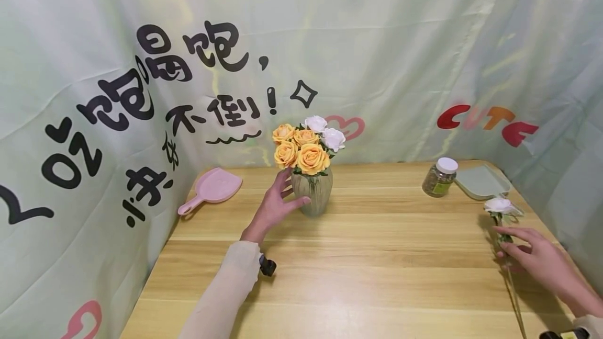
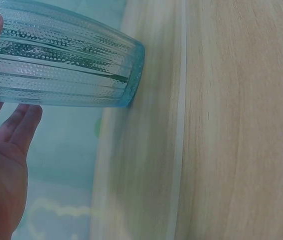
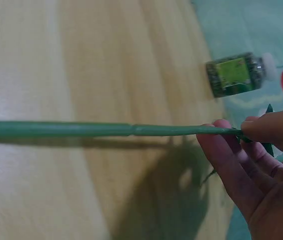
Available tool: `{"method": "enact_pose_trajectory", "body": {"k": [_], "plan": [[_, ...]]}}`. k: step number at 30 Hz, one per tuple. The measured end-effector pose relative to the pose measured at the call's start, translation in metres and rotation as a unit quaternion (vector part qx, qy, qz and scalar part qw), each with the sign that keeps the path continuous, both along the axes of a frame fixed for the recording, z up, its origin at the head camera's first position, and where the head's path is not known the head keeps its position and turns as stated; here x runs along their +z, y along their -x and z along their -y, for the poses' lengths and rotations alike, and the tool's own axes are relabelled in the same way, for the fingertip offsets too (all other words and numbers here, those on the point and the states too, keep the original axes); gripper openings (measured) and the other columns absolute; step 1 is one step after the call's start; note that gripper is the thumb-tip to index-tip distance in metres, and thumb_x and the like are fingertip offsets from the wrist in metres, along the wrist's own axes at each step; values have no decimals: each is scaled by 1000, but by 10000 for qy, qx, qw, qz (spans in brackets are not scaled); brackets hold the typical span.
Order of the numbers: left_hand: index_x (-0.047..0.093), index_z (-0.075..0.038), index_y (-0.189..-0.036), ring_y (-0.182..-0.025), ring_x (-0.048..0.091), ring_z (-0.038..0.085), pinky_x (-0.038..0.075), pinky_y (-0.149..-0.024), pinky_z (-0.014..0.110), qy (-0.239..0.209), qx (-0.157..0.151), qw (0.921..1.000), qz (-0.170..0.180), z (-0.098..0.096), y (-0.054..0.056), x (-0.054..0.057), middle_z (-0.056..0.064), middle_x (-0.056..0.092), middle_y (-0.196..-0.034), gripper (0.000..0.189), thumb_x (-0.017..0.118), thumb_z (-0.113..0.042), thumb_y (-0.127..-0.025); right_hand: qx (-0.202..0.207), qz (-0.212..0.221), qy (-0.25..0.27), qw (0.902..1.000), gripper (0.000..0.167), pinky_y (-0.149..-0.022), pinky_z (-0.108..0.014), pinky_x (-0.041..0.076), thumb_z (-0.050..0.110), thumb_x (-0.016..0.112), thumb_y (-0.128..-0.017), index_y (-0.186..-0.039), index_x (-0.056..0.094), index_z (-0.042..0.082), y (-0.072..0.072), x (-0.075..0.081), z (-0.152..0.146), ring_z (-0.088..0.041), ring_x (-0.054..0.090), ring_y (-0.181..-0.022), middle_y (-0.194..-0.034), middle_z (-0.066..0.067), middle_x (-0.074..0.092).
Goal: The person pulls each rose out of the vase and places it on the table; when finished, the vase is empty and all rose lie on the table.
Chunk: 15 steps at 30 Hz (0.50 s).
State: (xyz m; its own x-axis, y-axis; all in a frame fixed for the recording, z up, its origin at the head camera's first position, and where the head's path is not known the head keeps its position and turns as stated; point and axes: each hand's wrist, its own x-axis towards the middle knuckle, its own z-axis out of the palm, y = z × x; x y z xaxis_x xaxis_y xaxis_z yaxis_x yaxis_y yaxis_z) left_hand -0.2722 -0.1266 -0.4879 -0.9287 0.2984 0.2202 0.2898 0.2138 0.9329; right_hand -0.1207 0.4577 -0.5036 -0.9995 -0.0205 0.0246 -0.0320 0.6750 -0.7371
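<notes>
A ribbed glass vase (image 1: 317,195) stands upright toward the back of the table, holding several orange-yellow roses (image 1: 311,158) and a couple of white roses (image 1: 333,139). My left hand (image 1: 275,205) holds the vase from its left side, thumb across the front and fingers reaching behind. The vase's textured wall (image 2: 71,60) and base on the wood show in the left wrist view. Over the table's right side, my right hand (image 1: 542,258) pinches a single white rose (image 1: 498,205) just below its bloom. Its long green stem (image 3: 81,128) extends toward the front of the table.
A pink dustpan-shaped tray (image 1: 219,184) with a handle lies at the back left. At the back right, a white-lidded jar (image 1: 439,178) with a green label stands beside a pale green tray (image 1: 482,179). Printed cloth (image 1: 386,77) hangs behind and along both sides.
</notes>
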Motion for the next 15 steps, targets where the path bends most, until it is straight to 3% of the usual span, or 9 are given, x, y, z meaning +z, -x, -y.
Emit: {"method": "enact_pose_trajectory", "body": {"k": [1,4,10,15], "plan": [[31,-23,-171,-158,44,39,44,-129,56,-11,-3,10000,3,0,0,0,6,31,-180,100,92,-31,-92,20,48,-47,10000,40,-60,-29,68,-1,50,-114,-152,51,-12,1,-2,1,5,71,-80,-138,-39,39],[31,-23,-171,-158,44,40,44,-129,56,-2,1,10000,2,0,0,-1,6,30,-180,101,92,-32,-92,67,96,-77,9999,41,-58,-30,66,1,52,-114,-153,50,-13,4,-8,3,4,71,-79,-141,-42,39],[30,-24,-171,-158,44,39,44,-129,56,49,-22,10000,9,0,1,-1,5,30,-180,100,91,-34,-92,95,-193,-895,9958,42,-50,-27,57,9,59,-113,-148,54,-14,7,-14,8,2,59,-66,-130,-39,52],[29,-25,-172,-158,44,39,44,-128,56,111,29,9999,8,0,2,-2,5,29,-180,100,91,-32,-93,61,-101,-1106,9938,45,-51,-26,54,18,61,-114,-149,55,-10,9,-13,12,-6,58,-57,-137,-39,53]]}}
